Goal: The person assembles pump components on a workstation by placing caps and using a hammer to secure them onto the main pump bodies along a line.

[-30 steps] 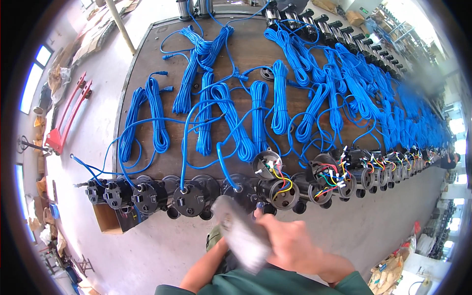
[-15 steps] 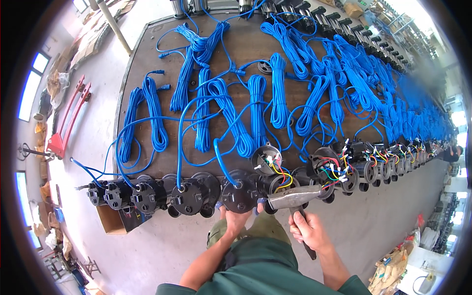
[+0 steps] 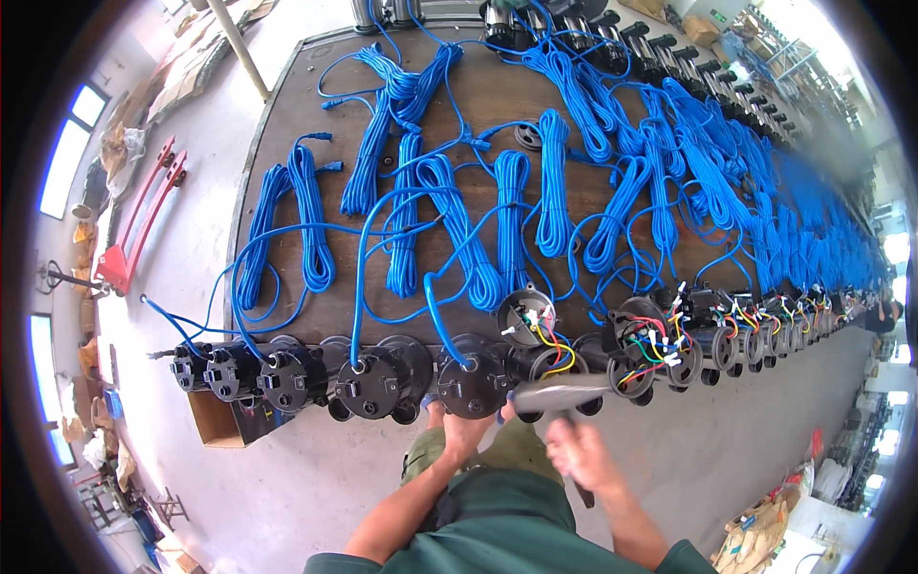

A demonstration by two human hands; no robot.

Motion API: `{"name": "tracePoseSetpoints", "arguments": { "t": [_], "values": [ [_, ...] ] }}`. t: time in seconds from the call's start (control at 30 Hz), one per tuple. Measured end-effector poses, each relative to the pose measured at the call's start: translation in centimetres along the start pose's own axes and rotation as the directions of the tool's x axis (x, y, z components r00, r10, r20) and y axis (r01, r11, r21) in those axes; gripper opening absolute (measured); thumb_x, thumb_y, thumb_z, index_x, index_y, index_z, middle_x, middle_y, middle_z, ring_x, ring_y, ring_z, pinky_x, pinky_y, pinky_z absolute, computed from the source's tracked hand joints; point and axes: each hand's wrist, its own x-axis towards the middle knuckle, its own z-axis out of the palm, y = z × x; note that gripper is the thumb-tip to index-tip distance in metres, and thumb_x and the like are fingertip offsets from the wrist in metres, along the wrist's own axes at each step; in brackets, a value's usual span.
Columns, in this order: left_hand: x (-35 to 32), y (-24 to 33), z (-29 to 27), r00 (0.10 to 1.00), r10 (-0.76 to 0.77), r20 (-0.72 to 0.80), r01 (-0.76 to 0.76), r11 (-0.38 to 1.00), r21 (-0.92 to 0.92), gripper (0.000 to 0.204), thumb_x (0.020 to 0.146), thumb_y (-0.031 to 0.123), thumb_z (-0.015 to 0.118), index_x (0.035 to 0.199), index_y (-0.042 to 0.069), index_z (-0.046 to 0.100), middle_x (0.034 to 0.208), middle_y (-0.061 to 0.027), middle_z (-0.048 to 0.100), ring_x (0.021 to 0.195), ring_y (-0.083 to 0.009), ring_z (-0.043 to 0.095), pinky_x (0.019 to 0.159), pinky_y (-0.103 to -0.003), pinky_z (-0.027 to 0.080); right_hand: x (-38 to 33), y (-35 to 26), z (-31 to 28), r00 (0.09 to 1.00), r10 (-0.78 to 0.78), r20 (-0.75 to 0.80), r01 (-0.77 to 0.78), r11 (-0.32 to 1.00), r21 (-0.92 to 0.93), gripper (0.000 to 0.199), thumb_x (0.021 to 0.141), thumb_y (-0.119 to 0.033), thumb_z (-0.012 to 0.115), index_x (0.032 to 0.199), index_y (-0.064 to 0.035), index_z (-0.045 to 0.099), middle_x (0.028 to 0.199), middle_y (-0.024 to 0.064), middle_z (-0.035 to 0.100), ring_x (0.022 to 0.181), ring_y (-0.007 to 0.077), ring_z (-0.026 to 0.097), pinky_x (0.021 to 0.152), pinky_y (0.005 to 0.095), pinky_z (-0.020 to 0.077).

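Note:
My right hand (image 3: 581, 453) is closed round the dark handle of a hammer (image 3: 564, 391). The hammer's grey head is smeared by motion and lies just right of a round black motor housing (image 3: 472, 385) at the table's near edge; whether they touch I cannot tell. Against the lower edge of that housing, my left hand (image 3: 465, 432) grips it from below, most fingers hidden behind it. A thick blue cable (image 3: 440, 320) rises from the housing's end cap. Just behind the hammer stands an open housing (image 3: 524, 318) with loose coloured wires.
More capped black housings (image 3: 373, 388) line the edge to the left, and open ones (image 3: 639, 342) with wires run along the right. Tied blue cable bundles (image 3: 552, 187) cover much of the table (image 3: 287, 115). A red pallet jack (image 3: 120, 263) and a cardboard box (image 3: 218, 421) are on the left.
The hammer and my right hand have moved left towards the capped housing and blurred. My left hand keeps its place at the housing. The whole view has shifted slightly.

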Motion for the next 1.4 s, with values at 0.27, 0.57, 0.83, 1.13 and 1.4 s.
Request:
{"name": "tracePoseSetpoints", "arguments": {
  "t": [0.27, 0.57, 0.83, 1.13, 1.4],
  "values": [
    [-0.3, -5.9, 2.3, 0.968, -0.049, -0.246, 0.021, 0.993, -0.116, 0.042, 0.073, 0.009, 0.083, 0.111, -0.002, 0.069, 0.099, -0.0062, 0.069, 0.088, -0.0189, 0.063, 0.082, -0.036, 0.054, -4.3, -2.4, -2.3, 0.992, -0.069, -0.107, 0.084, 0.985, 0.149, 0.033, 0.112, -0.034, 0.054, 0.095, -0.0055, 0.054, 0.067, -0.005, 0.046, 0.055, 0.005, 0.041, 0.049, 0.0247, 0.0367],
    [-3.9, 4.7, -1.7, 0.797, -0.574, 0.19, 0.603, 0.773, -0.198, 0.036, 0.087, 0.021, 0.082, 0.108, -0.001, 0.063, 0.093, -0.0071, 0.066, 0.083, -0.0141, 0.062, 0.071, -0.03, 0.052, -10.0, -0.1, -16.7, 0.463, -0.633, -0.62, -0.002, 0.699, -0.715, 0.037, 0.081, -0.028, 0.09, 0.089, -0.0006, 0.067, 0.067, 0.0081, 0.062, 0.06, 0.0152, 0.058, 0.057, 0.0338, 0.0471],
    [3.3, 28.8, 8.0, 0.936, 0.352, 0.022, -0.351, 0.921, 0.17, 0.03, 0.096, 0.012, 0.067, 0.12, -0.006, 0.063, 0.085, -0.0133, 0.072, 0.075, -0.0212, 0.072, 0.067, -0.035, 0.056, -5.2, -3.8, -37.9, 0.513, -0.806, -0.296, 0.075, 0.385, -0.92, 0.046, 0.072, -0.029, 0.094, 0.103, -0.0025, 0.073, 0.091, 0.0148, 0.076, 0.082, 0.0329, 0.074, 0.073, 0.0398, 0.0577],
    [9.8, 34.0, 12.6, 0.982, 0.11, 0.153, -0.15, 0.949, 0.279, 0.037, 0.094, 0.02, 0.072, 0.118, -0.007, 0.066, 0.082, -0.0204, 0.076, 0.064, -0.0298, 0.076, 0.066, -0.04, 0.061, -4.2, -4.9, -42.2, 0.523, -0.85, -0.073, 0.14, 0.17, -0.975, 0.044, 0.066, -0.018, 0.093, 0.104, -0.0024, 0.076, 0.105, 0.0081, 0.065, 0.106, 0.031, 0.059, 0.09, 0.0441, 0.0522],
    [16.3, 29.2, 6.7, 0.975, 0.19, -0.118, 0.02, 0.454, 0.891, 0.094, 0.081, 0.067, 0.079, 0.143, 0.0, 0.054, 0.121, -0.0259, 0.073, 0.114, -0.0366, 0.071, 0.094, -0.044, 0.058, -7.0, -5.6, -33.6, 0.31, -0.927, -0.211, 0.194, 0.279, -0.94, 0.031, 0.082, -0.016, 0.083, 0.107, -0.003, 0.069, 0.109, 0.0121, 0.067, 0.107, 0.0338, 0.059, 0.097, 0.0451, 0.0481]
  ]
}}
